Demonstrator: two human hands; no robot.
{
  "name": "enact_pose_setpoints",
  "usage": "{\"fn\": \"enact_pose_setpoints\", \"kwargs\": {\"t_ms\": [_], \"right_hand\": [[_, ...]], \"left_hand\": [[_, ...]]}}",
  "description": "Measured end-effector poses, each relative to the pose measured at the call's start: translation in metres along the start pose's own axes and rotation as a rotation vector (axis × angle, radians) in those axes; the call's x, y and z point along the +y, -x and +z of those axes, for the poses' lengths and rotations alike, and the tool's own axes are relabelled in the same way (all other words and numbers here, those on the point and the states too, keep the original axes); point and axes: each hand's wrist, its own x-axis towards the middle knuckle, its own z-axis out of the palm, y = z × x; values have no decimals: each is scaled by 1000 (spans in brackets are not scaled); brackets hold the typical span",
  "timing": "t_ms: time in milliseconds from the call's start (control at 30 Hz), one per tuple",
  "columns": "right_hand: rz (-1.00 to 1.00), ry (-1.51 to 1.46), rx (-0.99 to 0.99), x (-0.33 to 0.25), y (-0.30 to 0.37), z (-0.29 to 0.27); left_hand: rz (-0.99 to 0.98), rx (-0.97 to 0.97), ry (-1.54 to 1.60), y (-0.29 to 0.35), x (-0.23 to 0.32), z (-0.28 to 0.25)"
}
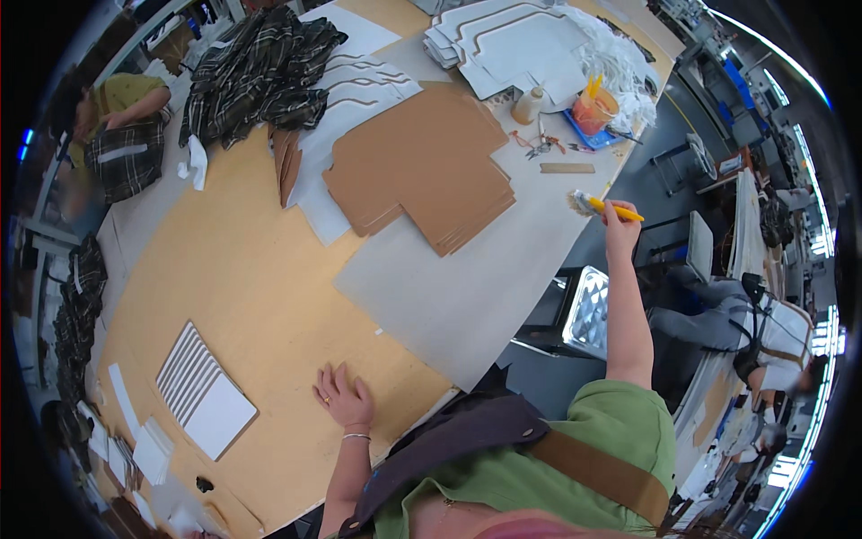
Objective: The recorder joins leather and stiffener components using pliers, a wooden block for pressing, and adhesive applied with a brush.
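Observation:
My right hand (621, 223), arm stretched forward, grips a paintbrush (607, 207) by its yellow handle. The pale bristles reach over the table's right edge, close to the grey sheet (431, 296). Palm down on the tan tabletop, my left hand (345, 396) rests with its fingers apart and nothing in it. A stack of brown cardboard cutouts (422, 162) lies on the grey sheet ahead of me. Beyond the brush, an orange-stained cup (594, 111) with yellow-handled tools stands on a blue tray (584, 135).
Left of my left hand lies a fanned stack of white boards (208, 392). A bottle (528, 106), pliers (541, 142) and a wooden strip (567, 168) sit near the cup. White cutouts (521, 45) and plaid fabric (256, 76) lie farther back. A stool (588, 310) stands below the right edge.

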Motion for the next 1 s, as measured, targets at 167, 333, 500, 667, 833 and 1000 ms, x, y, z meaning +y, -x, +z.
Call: {"fn": "enact_pose_setpoints", "kwargs": {"t_ms": [167, 333, 500, 667, 833, 1000], "right_hand": [[-51, 20, 15, -17, -30, -35], [-172, -20, -3, -36, -56, -53], [-260, -140, -48, -35, -134, -28], [-335, 126, -32, -20, -239, 24], [-313, 369, -82, 47, -349, 33], [-83, 673, -320, 75, -385, 34]], "left_hand": [[-9, -36, -33, 2, 7, -3], [-3, -26, -8, -2, 7, 7], [-48, 40, -118, 0, 18, 11], [-264, 63, -140, 12, 38, 21], [-671, 97, -177, 1, 91, 34], [-826, 83, -246, -16, 101, 27]]}}
